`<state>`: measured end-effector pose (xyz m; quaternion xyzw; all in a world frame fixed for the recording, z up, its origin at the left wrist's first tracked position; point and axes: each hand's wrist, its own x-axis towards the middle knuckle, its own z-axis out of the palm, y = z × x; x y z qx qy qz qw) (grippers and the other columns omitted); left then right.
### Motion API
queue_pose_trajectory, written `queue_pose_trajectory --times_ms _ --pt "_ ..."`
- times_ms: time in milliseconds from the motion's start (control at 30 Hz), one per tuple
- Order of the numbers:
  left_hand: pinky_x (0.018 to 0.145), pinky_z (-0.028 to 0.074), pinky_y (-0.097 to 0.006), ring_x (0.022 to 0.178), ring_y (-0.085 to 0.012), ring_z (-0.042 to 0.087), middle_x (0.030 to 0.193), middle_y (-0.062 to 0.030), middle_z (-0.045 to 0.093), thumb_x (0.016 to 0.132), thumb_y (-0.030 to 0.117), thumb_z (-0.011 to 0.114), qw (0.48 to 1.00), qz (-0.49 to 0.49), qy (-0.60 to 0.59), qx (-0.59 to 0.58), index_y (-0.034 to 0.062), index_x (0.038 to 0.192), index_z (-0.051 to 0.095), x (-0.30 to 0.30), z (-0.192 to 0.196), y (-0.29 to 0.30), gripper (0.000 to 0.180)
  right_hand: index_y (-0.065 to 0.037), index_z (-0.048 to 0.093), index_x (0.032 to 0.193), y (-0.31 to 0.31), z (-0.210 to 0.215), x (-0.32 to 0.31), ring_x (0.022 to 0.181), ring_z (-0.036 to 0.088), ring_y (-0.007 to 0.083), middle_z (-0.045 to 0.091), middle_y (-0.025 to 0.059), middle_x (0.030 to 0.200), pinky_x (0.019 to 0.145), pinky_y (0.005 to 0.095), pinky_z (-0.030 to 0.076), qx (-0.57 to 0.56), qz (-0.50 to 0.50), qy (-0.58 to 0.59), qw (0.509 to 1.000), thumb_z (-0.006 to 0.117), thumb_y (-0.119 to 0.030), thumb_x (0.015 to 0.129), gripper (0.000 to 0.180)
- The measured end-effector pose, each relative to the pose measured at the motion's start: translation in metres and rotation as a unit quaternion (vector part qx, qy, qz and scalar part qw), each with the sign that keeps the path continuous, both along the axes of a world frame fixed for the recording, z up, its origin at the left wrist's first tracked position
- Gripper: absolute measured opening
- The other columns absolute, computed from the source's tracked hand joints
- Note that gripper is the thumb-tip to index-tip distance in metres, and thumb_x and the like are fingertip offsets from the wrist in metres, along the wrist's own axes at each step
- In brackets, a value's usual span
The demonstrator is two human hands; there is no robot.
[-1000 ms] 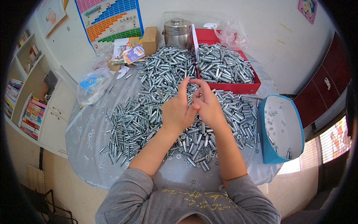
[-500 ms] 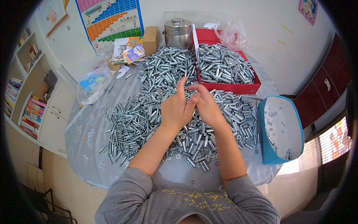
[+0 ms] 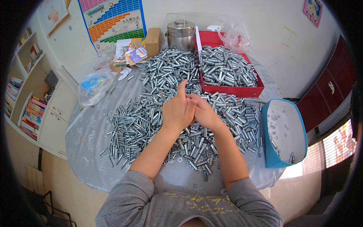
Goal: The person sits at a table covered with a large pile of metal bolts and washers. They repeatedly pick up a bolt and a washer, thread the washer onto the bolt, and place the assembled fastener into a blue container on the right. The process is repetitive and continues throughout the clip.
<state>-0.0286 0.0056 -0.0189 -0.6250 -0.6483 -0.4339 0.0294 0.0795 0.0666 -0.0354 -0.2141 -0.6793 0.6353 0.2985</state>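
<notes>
My left hand point(image 3: 176, 111) and my right hand point(image 3: 205, 112) are brought together over a broad heap of silvery metal bolts and sleeves point(image 3: 136, 125) on the table. The left index finger points up and away, while its thumb bends toward the right hand. The right fingers are curled in against the left palm. Whatever lies between the hands is hidden. Small washers point(image 3: 180, 159) and short sleeves lie along the heap's near edge, below my wrists.
A red box point(image 3: 234, 89) full of the same metal pieces stands behind, right. A blue fabric bin point(image 3: 281, 164) with washers and a few bolts stands at the right. Behind the heap are a steel pot point(image 3: 180, 38), a cardboard box point(image 3: 152, 41) and, left, a plastic bag point(image 3: 94, 87).
The right index finger has curled in, and my right hand has closed up against the left. A small metal piece now lies at the heap's near edge where none showed before.
</notes>
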Motion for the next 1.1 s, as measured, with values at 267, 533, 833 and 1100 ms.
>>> queue_pose_trajectory --times_ms 267,533,833,1100 --pt "0.045 0.04 -0.039 0.052 -0.0316 0.057 0.054 -0.0103 0.055 0.085 0.065 0.024 0.999 0.02 -0.004 0.032 -0.0032 0.128 0.034 -0.011 0.004 -0.001 0.081 -0.005 0.058 0.098 0.028 -0.011 0.029 0.069 0.056 0.0158 0.053 0.0101 0.08 0.055 0.0309 0.048 0.381 -0.358 -0.136 0.841 0.052 -0.025 0.086 0.023" --pt "0.047 0.041 -0.037 0.059 -0.031 0.057 0.068 -0.0119 0.055 0.079 0.074 0.02 0.992 -0.056 -0.089 0.063 -0.0027 0.134 0.024 -0.002 -0.003 -0.001 0.095 0.003 0.061 0.087 -0.007 0.015 0.006 0.062 0.052 0.0133 0.058 0.0041 0.068 0.06 0.0284 0.044 0.089 -0.049 -0.064 0.993 0.051 -0.031 0.089 0.035" --pt "0.047 0.041 -0.036 0.057 -0.0292 0.055 0.072 -0.0111 0.053 0.069 0.082 0.019 0.997 -0.034 -0.066 0.026 -0.0028 0.131 0.03 -0.015 0.0 -0.003 0.106 0.0 0.062 0.086 0.003 0.013 0.017 0.06 0.056 0.022 0.06 0.0115 0.066 0.059 0.0331 0.044 0.169 -0.06 -0.16 0.971 0.051 -0.028 0.086 0.03" --pt "0.07 0.042 -0.046 0.081 -0.0368 0.054 0.087 -0.0191 0.052 0.079 0.07 0.031 0.979 0.168 0.115 -0.024 -0.0036 0.104 0.054 -0.036 -0.006 0.008 0.081 -0.002 0.059 0.107 0.023 0.038 0.103 0.093 0.059 0.027 0.061 0.0173 0.1 0.081 0.0352 0.045 0.258 -0.379 -0.229 0.859 0.062 -0.031 0.081 0.04"
